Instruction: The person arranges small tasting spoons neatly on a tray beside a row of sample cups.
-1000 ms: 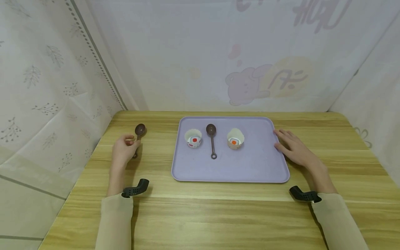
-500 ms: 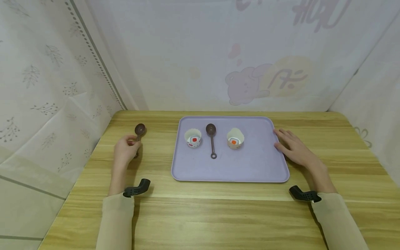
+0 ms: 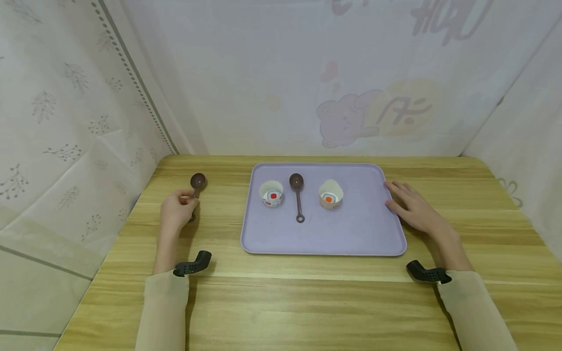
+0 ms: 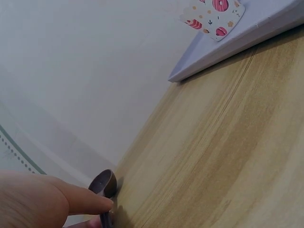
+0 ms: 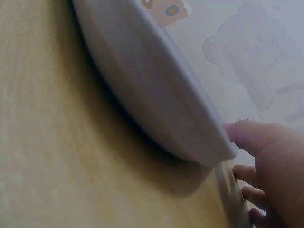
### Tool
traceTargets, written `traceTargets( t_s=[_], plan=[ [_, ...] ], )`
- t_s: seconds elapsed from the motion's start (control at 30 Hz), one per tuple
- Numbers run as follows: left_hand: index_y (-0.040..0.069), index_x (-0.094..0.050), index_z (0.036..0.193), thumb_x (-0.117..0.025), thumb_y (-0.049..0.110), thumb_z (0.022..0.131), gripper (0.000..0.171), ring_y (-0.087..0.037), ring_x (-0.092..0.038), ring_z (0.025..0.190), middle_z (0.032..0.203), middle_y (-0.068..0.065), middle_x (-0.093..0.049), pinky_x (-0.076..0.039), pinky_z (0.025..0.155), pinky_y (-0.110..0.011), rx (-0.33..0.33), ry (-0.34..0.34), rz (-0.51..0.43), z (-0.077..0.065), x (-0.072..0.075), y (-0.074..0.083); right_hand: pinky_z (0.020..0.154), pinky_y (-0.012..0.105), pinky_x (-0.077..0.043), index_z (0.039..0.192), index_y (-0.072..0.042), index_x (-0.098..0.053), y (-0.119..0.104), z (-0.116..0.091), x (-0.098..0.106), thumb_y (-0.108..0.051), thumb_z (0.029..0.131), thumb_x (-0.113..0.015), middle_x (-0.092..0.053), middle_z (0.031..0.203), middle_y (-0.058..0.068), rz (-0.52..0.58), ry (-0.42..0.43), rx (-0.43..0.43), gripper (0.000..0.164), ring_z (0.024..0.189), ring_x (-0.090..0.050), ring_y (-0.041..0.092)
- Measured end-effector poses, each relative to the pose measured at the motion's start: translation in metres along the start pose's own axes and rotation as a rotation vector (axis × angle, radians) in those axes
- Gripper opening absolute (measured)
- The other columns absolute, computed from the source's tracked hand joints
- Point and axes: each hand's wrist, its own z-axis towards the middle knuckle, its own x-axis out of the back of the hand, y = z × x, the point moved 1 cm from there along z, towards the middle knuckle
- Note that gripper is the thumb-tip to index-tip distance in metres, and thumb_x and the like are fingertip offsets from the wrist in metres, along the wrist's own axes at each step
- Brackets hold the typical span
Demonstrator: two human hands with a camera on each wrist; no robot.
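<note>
My left hand point(image 3: 176, 209) pinches the handle of a brown measuring spoon point(image 3: 198, 181) left of the tray; the spoon's bowl points away from me, and the hand hides part of the handle. In the left wrist view, thumb and fingers meet on that handle just below the bowl point(image 4: 105, 183). My right hand point(image 3: 414, 208) lies at the right edge of the lavender tray point(image 3: 325, 239), fingers relaxed, with the thumb and a fingertip at the rim. A second brown spoon point(image 3: 297, 182) rests on the tray between two paper cups.
The left paper cup point(image 3: 271, 194) holds a piece with a red mark. In the right paper cup point(image 3: 331, 195) is one with an orange mark. The wooden table point(image 3: 290, 312) meets pale curtains point(image 3: 246, 97) at the back and sides.
My left hand has shifted very slightly right, and the spoon in it has barely turned. The right hand, tray, cups and second spoon stay where they were.
</note>
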Motion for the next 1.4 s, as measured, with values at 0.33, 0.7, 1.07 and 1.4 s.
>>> traceTargets(
  t_s=[0.33, 0.7, 1.07, 1.4],
  plan=[
    [-0.004, -0.062, 0.13, -0.062, 0.014, 0.099, 0.036, -0.034, -0.065, 0.09, 0.115, -0.031, -0.065, -0.048, 0.059, -0.024, -0.01, 0.004, 0.003, 0.0, 0.0, 0.0, 0.112, 0.071, -0.011, 0.159, -0.006, -0.026, 0.0, 0.0, 0.0, -0.035, 0.106, -0.049, -0.019, 0.16, 0.033, 0.005, 0.002, 0.003, 0.065, 0.147, -0.01, 0.054],
    [-0.003, -0.062, 0.131, -0.062, 0.016, 0.1, 0.036, -0.039, -0.066, 0.097, 0.118, -0.031, -0.065, -0.049, 0.061, -0.024, -0.003, -0.001, -0.01, -0.001, 0.0, 0.0, 0.112, 0.071, -0.01, 0.16, -0.009, -0.024, 0.001, 0.0, 0.0, -0.038, 0.106, -0.048, -0.018, 0.161, 0.03, -0.005, -0.014, -0.023, 0.066, 0.148, -0.008, 0.053],
    [-0.002, -0.065, 0.127, -0.065, 0.015, 0.097, 0.034, -0.029, -0.066, 0.085, 0.11, -0.027, -0.069, -0.047, 0.059, -0.023, -0.008, 0.042, -0.032, -0.001, 0.001, 0.006, 0.112, 0.071, -0.009, 0.161, -0.011, -0.022, 0.003, 0.0, -0.001, -0.039, 0.107, -0.047, -0.017, 0.162, 0.03, -0.003, -0.023, -0.03, 0.067, 0.148, -0.007, 0.052],
    [0.0, -0.066, 0.128, -0.067, 0.018, 0.097, 0.036, -0.015, -0.061, 0.072, 0.105, -0.023, -0.07, -0.045, 0.055, -0.024, -0.024, 0.066, -0.055, -0.003, 0.003, 0.017, 0.112, 0.072, -0.009, 0.161, -0.01, -0.024, 0.001, -0.001, -0.001, -0.038, 0.107, -0.048, -0.017, 0.161, 0.031, 0.002, -0.014, -0.027, 0.066, 0.148, -0.008, 0.053]
  ],
)
